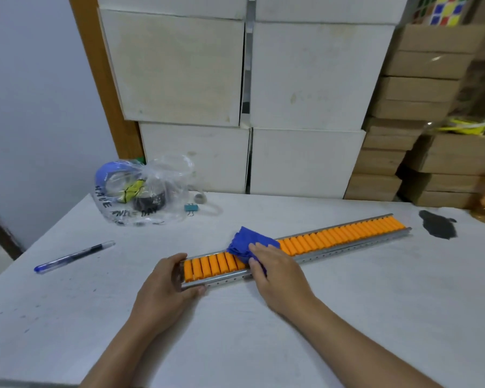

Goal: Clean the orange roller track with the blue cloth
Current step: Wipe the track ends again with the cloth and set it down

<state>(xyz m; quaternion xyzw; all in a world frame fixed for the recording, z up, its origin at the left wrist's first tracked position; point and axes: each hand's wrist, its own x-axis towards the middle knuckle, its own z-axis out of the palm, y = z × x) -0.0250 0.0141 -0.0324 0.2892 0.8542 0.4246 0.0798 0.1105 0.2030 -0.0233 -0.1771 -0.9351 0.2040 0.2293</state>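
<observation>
Orange roller track (342, 238) lies diagonally on the white table (347, 317), near end toward the person. Left hand (165, 281) clamps that near end, fingers curled over the far rail, thumb on the front rail. Right hand (275, 268) presses the bunched blue cloth (248, 243) onto the rollers just beyond the left hand, fingers closed over it.

Risks:
- Rollers likely spin under the cloth, so it may slide without scrubbing; needs firm downward pressure.
- Only one end is pinned. A hard stroke toward the far end could pivot the track toward the dark stain (438, 225).
- Loose cloth folds could snag between rollers or on the perforated rail.
</observation>
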